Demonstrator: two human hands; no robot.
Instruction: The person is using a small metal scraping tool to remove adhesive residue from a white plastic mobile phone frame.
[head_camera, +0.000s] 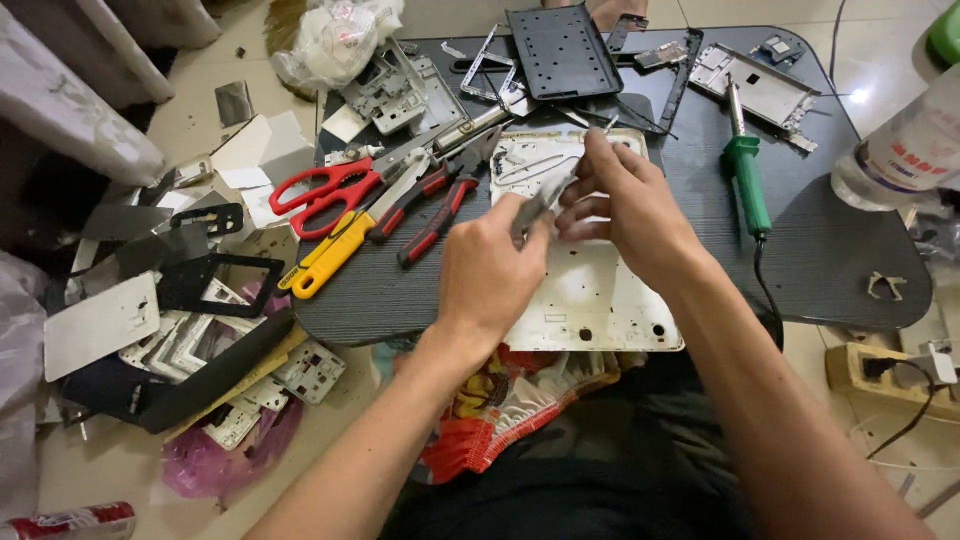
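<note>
At frame centre the left hand (490, 270) had its grip closed on a thin metal tool (540, 200), while the right hand (625, 205) pinched its tip, steadying it over the white back panel (590, 290) lying open-side-up on the worktop (830, 250). Scissors (320, 190) and pliers (440, 205) lay left. Upper left, a plastic bag (330, 45) held white scraps.

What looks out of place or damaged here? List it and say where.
Stripped device frames and panels lie heaped on the floor left of the dark table. The white back panel under both hands overhangs the table's near edge, its inside bare. A broken clip lies alone at right.
</note>
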